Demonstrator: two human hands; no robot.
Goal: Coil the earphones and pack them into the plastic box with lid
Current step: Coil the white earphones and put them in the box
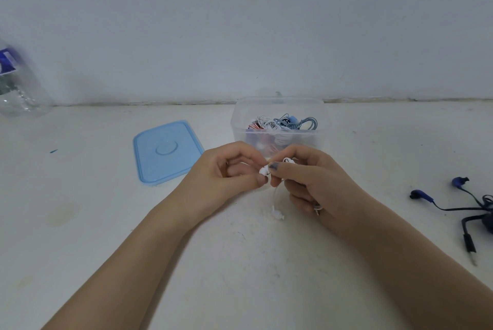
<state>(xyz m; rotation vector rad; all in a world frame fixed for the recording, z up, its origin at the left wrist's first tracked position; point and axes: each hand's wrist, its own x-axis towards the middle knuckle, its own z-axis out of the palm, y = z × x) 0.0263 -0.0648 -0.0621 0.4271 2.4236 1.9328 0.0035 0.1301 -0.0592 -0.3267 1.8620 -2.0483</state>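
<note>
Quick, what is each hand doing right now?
Left hand: closed, pinching the white earphones.
Right hand: closed, holding the same white earphones.

I see a white, slightly scuffed tabletop (93, 223) that runs back to a pale wall. On it, toward the back, stands a clear plastic box (318, 119) without its lid. Just left of it a light blue rectangular plastic lid (166, 152) lies flat. At the far left edge stands a clear plastic bottle with a blue label (18, 84). On the right lies a loose dark blue wired earphone set (469, 207).
</note>
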